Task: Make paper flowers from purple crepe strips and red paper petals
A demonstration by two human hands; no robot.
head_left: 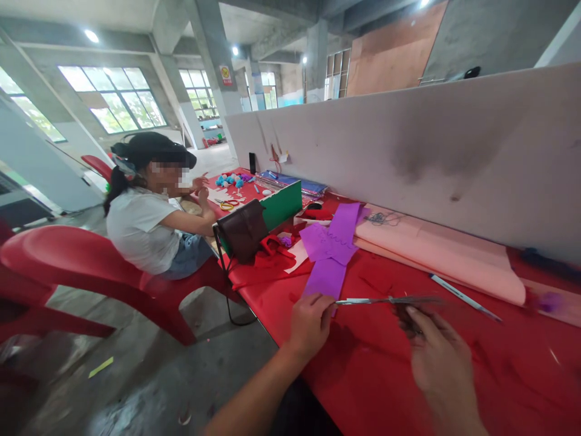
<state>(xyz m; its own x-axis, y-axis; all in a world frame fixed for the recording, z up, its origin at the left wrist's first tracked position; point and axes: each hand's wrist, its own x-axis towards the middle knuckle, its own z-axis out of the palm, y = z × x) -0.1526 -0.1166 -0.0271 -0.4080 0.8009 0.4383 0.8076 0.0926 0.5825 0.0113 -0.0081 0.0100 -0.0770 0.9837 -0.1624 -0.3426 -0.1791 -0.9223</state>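
Above the red tabletop, a thin silvery-white stick-like bundle (pixel 358 301) stretches level between my two hands. My left hand (pixel 311 324) pinches its left end between thumb and fingers. Toward the right it turns into dark grey, blurred strands, so its exact kind is unclear. My right hand (pixel 438 354) is closed at that darker end, thumb on top; its curled fingers are in shadow and partly hidden. Just behind my left hand lie overlapping purple paper pieces (pixel 333 245) with wavy dark pen lines. A white pen (pixel 465 297) rests on the table beyond my right hand.
Rolled pink sheets (pixel 436 251) with a tangle of thin wire (pixel 384 218) lie along the white partition (pixel 408 139). Red scraps (pixel 275 251), a dark brown bag (pixel 242 230) and a green panel (pixel 284 206) stand left. A co-worker (pixel 149 212) sits beyond, near yellow-handled scissors (pixel 227 204).
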